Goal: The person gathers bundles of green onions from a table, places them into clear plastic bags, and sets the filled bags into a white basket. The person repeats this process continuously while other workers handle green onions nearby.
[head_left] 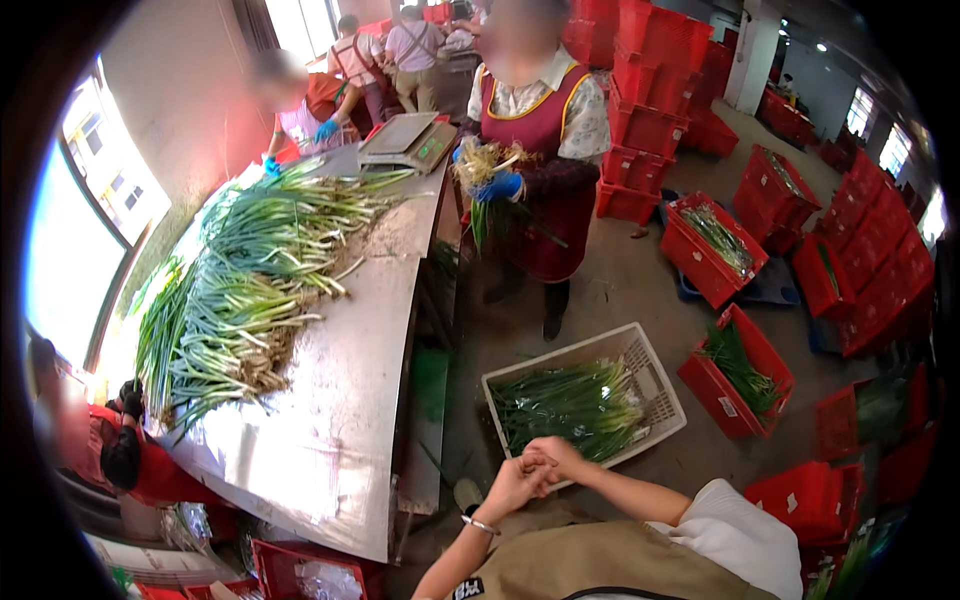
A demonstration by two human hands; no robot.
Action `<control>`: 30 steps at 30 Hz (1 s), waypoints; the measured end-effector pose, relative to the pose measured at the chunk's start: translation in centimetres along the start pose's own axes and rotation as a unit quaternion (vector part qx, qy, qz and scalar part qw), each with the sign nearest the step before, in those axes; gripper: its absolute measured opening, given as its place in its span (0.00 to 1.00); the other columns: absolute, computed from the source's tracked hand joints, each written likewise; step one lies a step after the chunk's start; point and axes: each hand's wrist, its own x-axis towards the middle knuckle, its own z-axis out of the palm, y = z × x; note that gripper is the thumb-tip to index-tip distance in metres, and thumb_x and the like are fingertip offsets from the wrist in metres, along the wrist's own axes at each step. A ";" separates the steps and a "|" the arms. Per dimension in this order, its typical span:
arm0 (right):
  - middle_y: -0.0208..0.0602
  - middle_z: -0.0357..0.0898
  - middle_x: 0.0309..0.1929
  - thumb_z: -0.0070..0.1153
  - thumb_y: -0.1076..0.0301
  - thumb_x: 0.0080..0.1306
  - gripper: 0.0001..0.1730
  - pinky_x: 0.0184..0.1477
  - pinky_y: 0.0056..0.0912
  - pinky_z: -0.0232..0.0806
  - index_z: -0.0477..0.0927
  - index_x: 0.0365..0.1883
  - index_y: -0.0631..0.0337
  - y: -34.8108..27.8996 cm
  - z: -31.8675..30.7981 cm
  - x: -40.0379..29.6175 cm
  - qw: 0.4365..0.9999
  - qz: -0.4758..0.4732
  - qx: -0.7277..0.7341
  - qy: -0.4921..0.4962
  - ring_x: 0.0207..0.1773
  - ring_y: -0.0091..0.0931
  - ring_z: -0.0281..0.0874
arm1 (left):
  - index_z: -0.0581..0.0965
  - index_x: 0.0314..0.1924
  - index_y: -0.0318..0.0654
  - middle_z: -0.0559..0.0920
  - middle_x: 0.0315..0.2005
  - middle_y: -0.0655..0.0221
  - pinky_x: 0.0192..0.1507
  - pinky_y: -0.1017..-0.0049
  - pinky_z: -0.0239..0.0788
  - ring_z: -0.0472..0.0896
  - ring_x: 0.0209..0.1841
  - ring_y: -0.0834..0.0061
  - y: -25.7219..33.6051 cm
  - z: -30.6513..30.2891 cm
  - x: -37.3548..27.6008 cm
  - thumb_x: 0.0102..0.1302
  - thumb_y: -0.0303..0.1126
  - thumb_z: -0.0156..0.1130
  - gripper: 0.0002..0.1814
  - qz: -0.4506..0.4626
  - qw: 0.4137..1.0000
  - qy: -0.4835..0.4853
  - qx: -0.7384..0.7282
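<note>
My left hand, with a metal bangle on its wrist, meets my right hand before my body. Their fingers touch and overlap, so I cannot tell whether something small is between them. Just beyond them on the floor stands a white plastic crate holding green onions in clear wrapping. To the left, a long heap of green onions lies on a metal table, roots towards the table's middle. Across from me a co-worker in a dark red apron holds a bunch of green onions in blue gloves.
A weighing scale stands at the table's far end. Other people are around the table. Stacked red crates rise behind the co-worker. More red crates, including one with green onions, stand at right. A red crate is at lower left.
</note>
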 end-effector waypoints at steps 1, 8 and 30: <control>0.44 0.75 0.20 0.55 0.67 0.51 0.11 0.26 0.35 0.66 0.76 0.27 0.68 2.5 0.6 1.3 0.985 -0.155 -0.080 0.000 0.24 0.33 0.78 | 0.78 0.41 0.32 0.82 0.29 0.67 0.29 0.80 0.70 0.79 0.29 0.81 0.7 1.3 0.5 0.65 0.27 0.57 0.08 0.065 0.998 0.001 -0.012; 0.48 0.76 0.23 0.56 0.65 0.47 0.14 0.29 0.35 0.67 0.76 0.28 0.69 2.1 4.6 4.7 0.912 -0.124 -0.355 -0.163 0.28 0.35 0.79 | 0.78 0.36 0.34 0.80 0.33 0.56 0.43 0.64 0.67 0.77 0.39 0.56 1.7 2.0 0.1 0.56 0.26 0.60 0.08 0.226 0.895 0.064 0.380; 0.43 0.81 0.34 0.51 0.70 0.55 0.10 0.37 0.36 0.71 0.82 0.32 0.62 -0.7 23.5 9.6 0.726 0.127 -0.620 -0.268 0.38 0.35 0.81 | 0.73 0.40 0.34 0.77 0.38 0.54 0.43 0.65 0.70 0.76 0.42 0.58 -1.9 -18.3 -14.5 0.60 0.27 0.57 0.08 0.272 0.894 0.112 0.339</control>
